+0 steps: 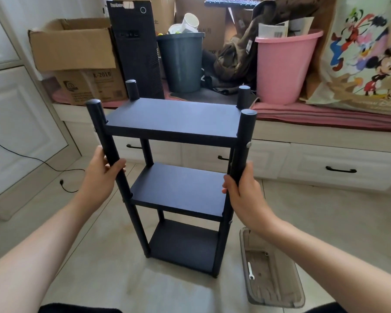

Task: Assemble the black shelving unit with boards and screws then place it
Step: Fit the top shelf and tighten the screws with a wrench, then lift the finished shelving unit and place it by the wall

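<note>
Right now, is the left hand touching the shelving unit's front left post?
Touching. The head view shows the left hand with its fingers curled round the front left post of the shelving unit.

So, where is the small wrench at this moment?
In the head view the wrench lies in the clear tray on the floor, lower right, beside the shelving unit.
</note>
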Tool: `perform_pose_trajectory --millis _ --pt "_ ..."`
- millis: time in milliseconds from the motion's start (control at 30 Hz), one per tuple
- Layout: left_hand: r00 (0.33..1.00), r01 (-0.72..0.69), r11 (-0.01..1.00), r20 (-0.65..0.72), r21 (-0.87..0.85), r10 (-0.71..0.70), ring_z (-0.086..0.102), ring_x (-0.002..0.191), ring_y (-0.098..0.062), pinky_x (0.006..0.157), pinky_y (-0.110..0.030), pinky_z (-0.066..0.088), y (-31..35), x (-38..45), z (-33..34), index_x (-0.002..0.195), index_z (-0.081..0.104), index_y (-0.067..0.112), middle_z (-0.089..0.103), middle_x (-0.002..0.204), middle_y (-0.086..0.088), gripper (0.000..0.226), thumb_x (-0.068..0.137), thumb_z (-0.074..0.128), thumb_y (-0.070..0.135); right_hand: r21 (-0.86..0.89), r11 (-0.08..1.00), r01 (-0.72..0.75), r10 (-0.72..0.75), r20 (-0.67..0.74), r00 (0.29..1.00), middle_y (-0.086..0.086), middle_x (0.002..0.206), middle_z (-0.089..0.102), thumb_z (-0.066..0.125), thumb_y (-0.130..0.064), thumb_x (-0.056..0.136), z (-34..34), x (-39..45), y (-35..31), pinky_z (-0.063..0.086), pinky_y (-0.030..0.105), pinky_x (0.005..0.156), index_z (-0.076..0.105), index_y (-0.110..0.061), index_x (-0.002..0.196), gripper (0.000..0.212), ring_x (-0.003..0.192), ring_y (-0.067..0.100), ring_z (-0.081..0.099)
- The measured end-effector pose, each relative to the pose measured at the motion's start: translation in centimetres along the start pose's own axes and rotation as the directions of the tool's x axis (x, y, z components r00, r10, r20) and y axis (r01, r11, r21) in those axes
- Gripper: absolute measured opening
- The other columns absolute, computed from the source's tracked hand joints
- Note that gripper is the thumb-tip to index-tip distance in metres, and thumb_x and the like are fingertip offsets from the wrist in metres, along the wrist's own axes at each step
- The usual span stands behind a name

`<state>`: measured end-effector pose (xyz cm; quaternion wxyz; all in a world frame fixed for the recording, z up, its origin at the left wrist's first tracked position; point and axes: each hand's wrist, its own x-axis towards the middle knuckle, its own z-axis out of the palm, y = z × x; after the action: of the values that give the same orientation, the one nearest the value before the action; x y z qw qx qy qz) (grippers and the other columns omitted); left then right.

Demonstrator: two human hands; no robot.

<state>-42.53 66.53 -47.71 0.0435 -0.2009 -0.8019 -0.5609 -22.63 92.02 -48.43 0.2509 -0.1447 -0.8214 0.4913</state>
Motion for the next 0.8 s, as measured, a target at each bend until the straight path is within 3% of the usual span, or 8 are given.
perform_pose_trajectory --millis 100,267,400,467,533,633,733,800 --pt "1.000 -0.029 1.000 -0.003 0.000 0.029 0.067 0.085 -0.020 0.072 -0.027 0.050 0.6 0.4 0.8 0.094 0.047 0.035 0.062 0.091 -0.003 0.022 0.101 0.057 0.017 0.005 1.000 -0.017 0.017 -0.006 1.000 0.013 0.085 0.055 0.040 -0.019 0.102 -0.7 2.0 0.1 0.045 0.013 0.056 0.028 -0.030 0.099 0.017 0.087 0.036 0.057" --pt "0.999 -0.011 0.999 -0.040 -0.044 0.009 0.066 0.076 -0.011 0.071 -0.028 0.049 1.0 2.3 2.4 0.090 0.046 0.035 0.060 0.089 0.001 0.022 0.102 0.056 0.019 0.033 0.997 -0.076 0.077 -0.017 0.997 0.014 0.095 0.061 0.041 -0.019 0.104 -1.2 5.6 -0.1 0.044 0.021 0.060 0.033 -0.024 0.115 0.014 0.080 0.021 0.060" --pt "0.999 -0.004 0.999 -0.046 -0.054 0.002 0.070 0.075 -0.002 0.074 -0.026 0.049 1.5 5.4 3.7 0.093 0.047 0.029 0.064 0.094 -0.004 0.020 0.101 0.056 0.013 0.070 0.994 -0.083 0.085 -0.020 0.996 0.013 0.092 0.062 0.041 -0.020 0.104 -1.5 9.1 0.3 0.049 0.028 0.067 0.037 -0.022 0.122 0.018 0.080 0.023 0.062" --pt "0.999 0.002 0.997 -0.038 -0.083 -0.005 0.071 0.079 -0.006 0.077 -0.030 0.052 1.4 7.4 4.6 0.094 0.048 0.028 0.065 0.095 -0.005 0.018 0.101 0.055 0.012 0.125 0.989 -0.082 0.086 -0.031 0.996 0.009 0.085 0.058 0.040 -0.017 0.104 -1.3 11.4 1.0 0.049 0.030 0.069 0.038 -0.024 0.120 0.018 0.075 0.020 0.060" --pt "0.999 -0.003 0.995 -0.047 -0.099 -0.002 0.071 0.083 -0.014 0.079 -0.033 0.055 0.8 9.7 5.7 0.095 0.050 0.027 0.065 0.092 -0.004 0.017 0.101 0.055 0.012 0.195 0.977 -0.084 0.093 -0.035 0.995 0.001 0.075 0.054 0.041 -0.014 0.103 -1.2 14.3 2.2 0.049 0.025 0.062 0.041 -0.028 0.113 0.017 0.065 0.013 0.054" --pt "0.999 0.006 0.993 -0.044 -0.120 -0.011 0.072 0.082 -0.013 0.072 -0.025 0.057 -0.4 13.7 7.1 0.096 0.053 0.025 0.065 0.091 -0.003 0.014 0.100 0.058 0.012 0.291 0.952 -0.098 0.108 -0.020 0.994 -0.003 0.064 0.049 0.044 -0.011 0.102 -1.0 18.4 4.0 0.047 0.022 0.052 0.044 -0.031 0.102 0.020 0.057 0.012 0.049" --pt "0.995 0.094 0.979 -0.009 -0.180 -0.097 0.070 0.071 -0.012 0.063 -0.016 0.054 -0.9 16.6 7.8 0.095 0.057 0.022 0.065 0.087 -0.001 0.015 0.096 0.063 0.008 0.336 0.930 -0.148 0.151 0.017 0.988 0.003 0.068 0.052 0.049 -0.006 0.099 -1.3 21.2 4.6 0.050 0.029 0.056 0.048 -0.023 0.100 0.017 0.059 0.017 0.052" --pt "0.986 0.164 0.966 0.039 -0.198 -0.159 0.067 0.069 -0.016 0.065 -0.022 0.055 -0.8 17.6 7.7 0.094 0.060 0.023 0.066 0.083 0.001 0.016 0.093 0.067 0.009 0.314 0.928 -0.202 0.205 0.023 0.979 0.002 0.068 0.058 0.054 0.000 0.094 -1.9 22.6 4.4 0.056 0.033 0.059 0.052 -0.015 0.099 0.016 0.060 0.019 0.058"
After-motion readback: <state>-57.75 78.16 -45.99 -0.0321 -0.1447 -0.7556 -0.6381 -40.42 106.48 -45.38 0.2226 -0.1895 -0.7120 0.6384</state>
